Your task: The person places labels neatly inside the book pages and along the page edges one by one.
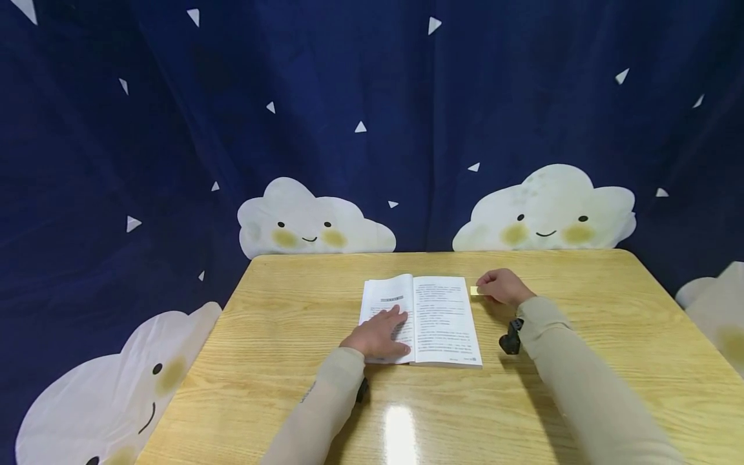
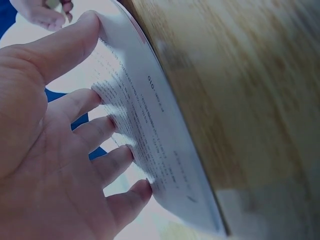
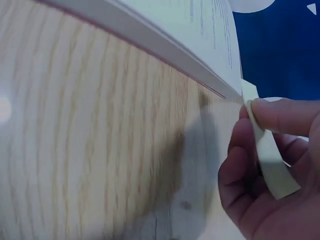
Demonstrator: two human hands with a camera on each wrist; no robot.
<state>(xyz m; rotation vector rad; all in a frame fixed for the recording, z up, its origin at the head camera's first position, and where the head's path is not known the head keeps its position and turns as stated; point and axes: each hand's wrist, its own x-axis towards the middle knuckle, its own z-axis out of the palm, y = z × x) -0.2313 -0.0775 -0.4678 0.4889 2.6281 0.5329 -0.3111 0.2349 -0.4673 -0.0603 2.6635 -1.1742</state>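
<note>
An open book [image 1: 444, 323] with printed pages lies on the table. My left hand [image 1: 379, 334] rests on its left page, fingers spread; in the left wrist view the fingertips of the left hand [image 2: 65, 135] touch the printed page [image 2: 145, 115]. Just off the book's right edge, my right hand [image 1: 504, 287] pinches a small pale yellow strip [image 1: 475, 290]. The right wrist view shows the strip [image 3: 274, 167] between thumb and index finger of the right hand [image 3: 280, 165], its upper end beside the book's corner [image 3: 220, 75].
The wooden table [image 1: 290, 303] extends around the book. Behind it hangs a dark blue curtain [image 1: 325, 84] with white triangles and smiling clouds [image 1: 552, 206]. Dark wrist devices [image 1: 511, 337] sit at both cuffs.
</note>
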